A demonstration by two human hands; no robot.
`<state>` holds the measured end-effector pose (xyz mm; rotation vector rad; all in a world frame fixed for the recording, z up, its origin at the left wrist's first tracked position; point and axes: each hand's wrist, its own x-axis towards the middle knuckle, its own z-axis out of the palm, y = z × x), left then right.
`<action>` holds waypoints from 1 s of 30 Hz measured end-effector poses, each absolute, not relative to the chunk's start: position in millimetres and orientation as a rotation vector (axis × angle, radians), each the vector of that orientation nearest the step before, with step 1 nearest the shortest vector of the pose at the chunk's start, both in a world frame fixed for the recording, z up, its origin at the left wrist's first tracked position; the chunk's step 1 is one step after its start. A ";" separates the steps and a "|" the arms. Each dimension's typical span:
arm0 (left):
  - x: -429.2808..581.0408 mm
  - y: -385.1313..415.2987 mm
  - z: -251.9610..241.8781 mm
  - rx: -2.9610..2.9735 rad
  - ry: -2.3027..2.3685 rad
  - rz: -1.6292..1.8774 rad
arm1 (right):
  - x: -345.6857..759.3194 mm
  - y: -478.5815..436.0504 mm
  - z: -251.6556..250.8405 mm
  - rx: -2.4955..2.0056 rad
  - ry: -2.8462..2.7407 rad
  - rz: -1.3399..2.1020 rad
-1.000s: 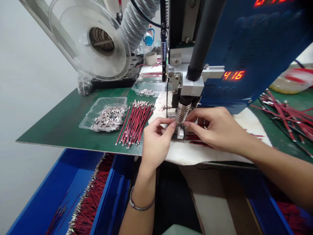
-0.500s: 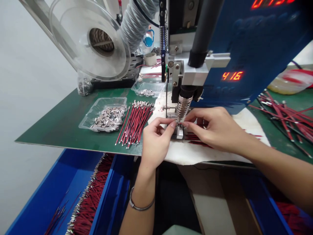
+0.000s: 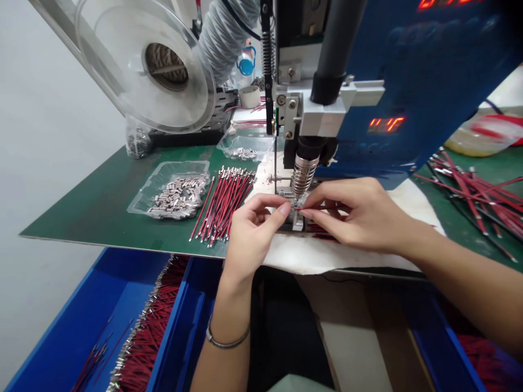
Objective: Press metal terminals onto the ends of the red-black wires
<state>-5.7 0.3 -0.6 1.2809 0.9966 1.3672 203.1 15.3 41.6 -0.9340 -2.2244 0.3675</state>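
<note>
My left hand (image 3: 251, 231) pinches a small metal piece at the fixture (image 3: 297, 219) under the press head (image 3: 303, 174) of the blue machine (image 3: 408, 71). My right hand (image 3: 359, 215) pinches a thin red wire (image 3: 322, 207) and holds its end at the same fixture, fingertips almost touching the left hand's. The press head stands raised just above the fingertips. A bundle of red wires with metal ends (image 3: 223, 204) lies left of my left hand, beside a clear tray of small metal sleeves (image 3: 175, 193).
A clear reel (image 3: 147, 62) and a ribbed hose (image 3: 223, 32) stand at the back left. Loose red wires (image 3: 474, 188) lie at the right on the green table (image 3: 102, 207). Blue bins (image 3: 122, 321) with finished wires sit below the table's front edge. A second clear tray (image 3: 245, 147) is behind.
The press head has risen from the fixture. The red counter on the machine is changing from 416. Both hands stay pinched at the fixture, with the red wire showing more clearly.
</note>
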 end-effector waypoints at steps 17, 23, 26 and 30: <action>-10.4 -2.8 3.3 1.274 0.861 1.289 | 206.7 13.1 43.9 -0.689 -2.179 -0.028; -8.9 -3.1 3.4 1.282 0.823 1.292 | 207.5 19.2 38.2 -0.533 -2.136 -0.202; -9.3 -3.2 3.0 1.292 0.836 1.294 | 207.0 19.6 37.1 -0.534 -2.131 -0.199; -9.9 -3.0 3.3 1.305 0.857 1.291 | 205.4 19.4 36.0 -0.547 -2.115 -0.203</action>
